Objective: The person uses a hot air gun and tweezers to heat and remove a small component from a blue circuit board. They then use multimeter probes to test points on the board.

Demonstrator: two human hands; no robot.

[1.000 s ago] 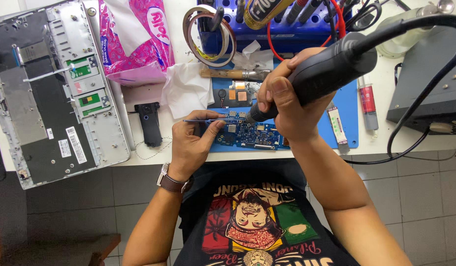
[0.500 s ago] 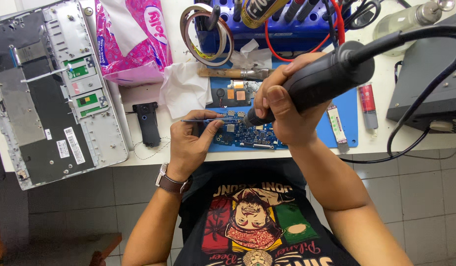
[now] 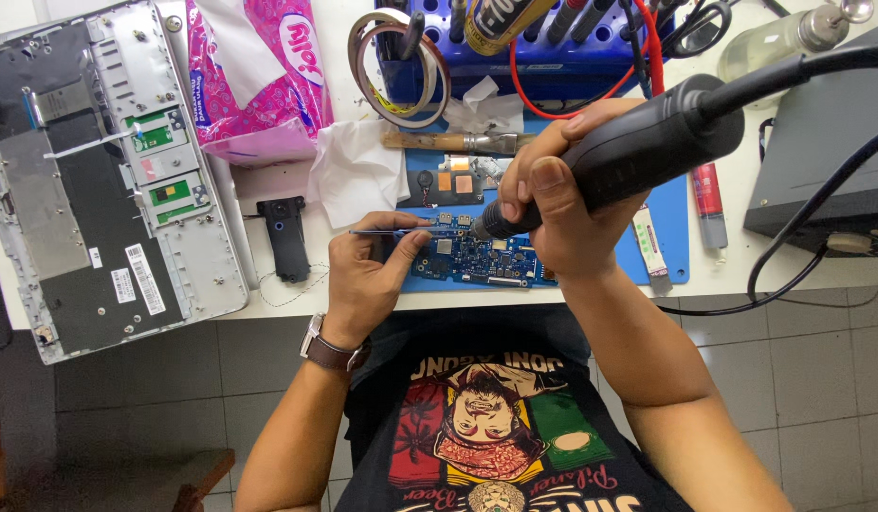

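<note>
The blue circuit board [image 3: 477,258] lies on the blue mat at the table's near edge. The right hand [image 3: 562,204] grips the black hot-air handpiece [image 3: 638,152], nozzle over the board's upper left corner; the left hand [image 3: 368,275] pinches tweezers [image 3: 392,231] left of the nozzle. Judged step: heating a component; lifting it next calls for a steady tweezer tip.
</note>
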